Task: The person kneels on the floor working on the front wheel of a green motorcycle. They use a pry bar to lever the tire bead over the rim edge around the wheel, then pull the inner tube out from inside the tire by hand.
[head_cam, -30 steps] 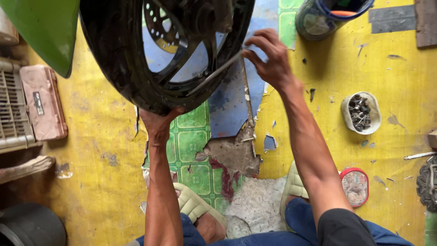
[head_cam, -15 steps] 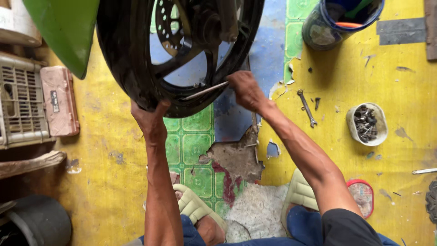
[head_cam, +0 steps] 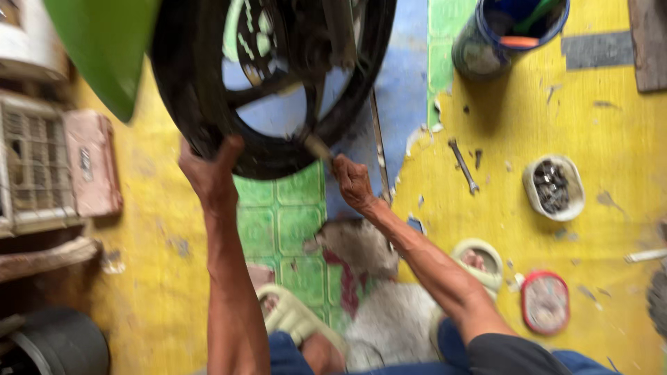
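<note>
A black motorcycle tyre (head_cam: 201, 104) on its spoked wheel fills the top middle of the head view, under a green fender (head_cam: 104, 48). My left hand (head_cam: 208, 170) grips the tyre's lower left side. My right hand (head_cam: 351, 182) is closed on a metal lever tool (head_cam: 316, 146) whose tip is wedged at the tyre's lower rim. The picture is blurred by motion. My feet in pale sandals (head_cam: 295, 316) rest on the green and yellow floor below.
A spanner (head_cam: 463, 165) lies on the yellow floor right of the wheel. A white bowl of small metal parts (head_cam: 554, 187), a red-rimmed lid (head_cam: 545, 302) and a blue bucket (head_cam: 500, 35) stand to the right. A crate (head_cam: 31, 163) and pink box (head_cam: 94, 163) sit at left.
My right hand has slid with the lever from the tyre's right side down toward its bottom edge. My left hand stays on the tyre. The view has shifted a little to the left.
</note>
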`<state>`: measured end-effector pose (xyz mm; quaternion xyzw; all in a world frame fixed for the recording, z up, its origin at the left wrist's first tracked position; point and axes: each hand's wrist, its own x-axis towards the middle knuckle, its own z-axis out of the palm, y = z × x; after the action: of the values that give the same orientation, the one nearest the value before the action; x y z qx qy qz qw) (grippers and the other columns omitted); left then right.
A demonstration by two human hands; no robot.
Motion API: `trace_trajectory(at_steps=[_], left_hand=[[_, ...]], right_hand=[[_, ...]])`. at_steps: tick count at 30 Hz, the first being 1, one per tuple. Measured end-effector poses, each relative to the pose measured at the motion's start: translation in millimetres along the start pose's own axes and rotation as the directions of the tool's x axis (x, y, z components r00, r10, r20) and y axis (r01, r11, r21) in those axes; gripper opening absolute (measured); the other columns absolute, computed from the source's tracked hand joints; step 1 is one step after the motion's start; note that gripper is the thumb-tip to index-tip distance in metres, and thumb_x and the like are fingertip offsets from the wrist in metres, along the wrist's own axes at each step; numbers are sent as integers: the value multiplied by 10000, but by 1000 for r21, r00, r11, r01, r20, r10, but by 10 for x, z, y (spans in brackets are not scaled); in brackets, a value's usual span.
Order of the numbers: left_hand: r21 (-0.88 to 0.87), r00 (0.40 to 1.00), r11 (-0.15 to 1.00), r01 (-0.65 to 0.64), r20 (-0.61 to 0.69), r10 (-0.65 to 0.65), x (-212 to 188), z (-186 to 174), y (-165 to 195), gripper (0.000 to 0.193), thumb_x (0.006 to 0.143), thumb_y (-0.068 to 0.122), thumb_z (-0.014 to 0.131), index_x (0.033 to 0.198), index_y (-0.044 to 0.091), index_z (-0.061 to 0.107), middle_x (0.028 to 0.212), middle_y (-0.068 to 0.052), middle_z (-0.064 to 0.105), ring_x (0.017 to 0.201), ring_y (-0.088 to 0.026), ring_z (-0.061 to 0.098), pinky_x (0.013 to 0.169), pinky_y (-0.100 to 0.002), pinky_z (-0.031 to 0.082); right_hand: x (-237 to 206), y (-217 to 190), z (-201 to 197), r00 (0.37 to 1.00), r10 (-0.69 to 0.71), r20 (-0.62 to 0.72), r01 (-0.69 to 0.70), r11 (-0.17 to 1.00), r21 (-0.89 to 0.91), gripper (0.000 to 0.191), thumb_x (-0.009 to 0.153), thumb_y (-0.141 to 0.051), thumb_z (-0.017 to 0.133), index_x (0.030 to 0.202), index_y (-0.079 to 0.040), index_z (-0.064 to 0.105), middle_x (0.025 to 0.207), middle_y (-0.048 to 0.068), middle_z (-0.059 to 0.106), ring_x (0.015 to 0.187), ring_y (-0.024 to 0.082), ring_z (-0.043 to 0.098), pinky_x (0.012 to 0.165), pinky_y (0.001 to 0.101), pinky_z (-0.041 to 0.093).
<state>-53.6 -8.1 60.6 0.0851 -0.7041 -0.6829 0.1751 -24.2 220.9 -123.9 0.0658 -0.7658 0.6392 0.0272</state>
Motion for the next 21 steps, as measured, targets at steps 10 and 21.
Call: trace_trajectory(at_steps=[10, 21], left_hand=[[-339, 974, 938, -76, -226, -3, -253, -11, -470, 1020, 832, 224, 816, 1554, 112, 104, 1348, -94, 619, 1161, -193, 656, 851, -327, 574], [-232, 973, 953, 195, 171, -157, -597, 102, -1244, 738, 743, -38, 895, 1397, 10, 557, 1224, -40, 671, 1099, -169, 625, 1033, -330, 506]], right_hand=[[-1047, -534, 572, 942, 98, -322, -105, 994, -3, 306, 1053, -138, 604, 1327, -16, 663, 977, 151, 706, 800, 206, 641, 718, 319, 516], [-787, -532, 140, 970, 109, -216, -156, 964, -216, 270, 1011, -213, 635, 1222, -76, 733, 738, 86, 632, 630, 160, 589, 573, 334, 474]])
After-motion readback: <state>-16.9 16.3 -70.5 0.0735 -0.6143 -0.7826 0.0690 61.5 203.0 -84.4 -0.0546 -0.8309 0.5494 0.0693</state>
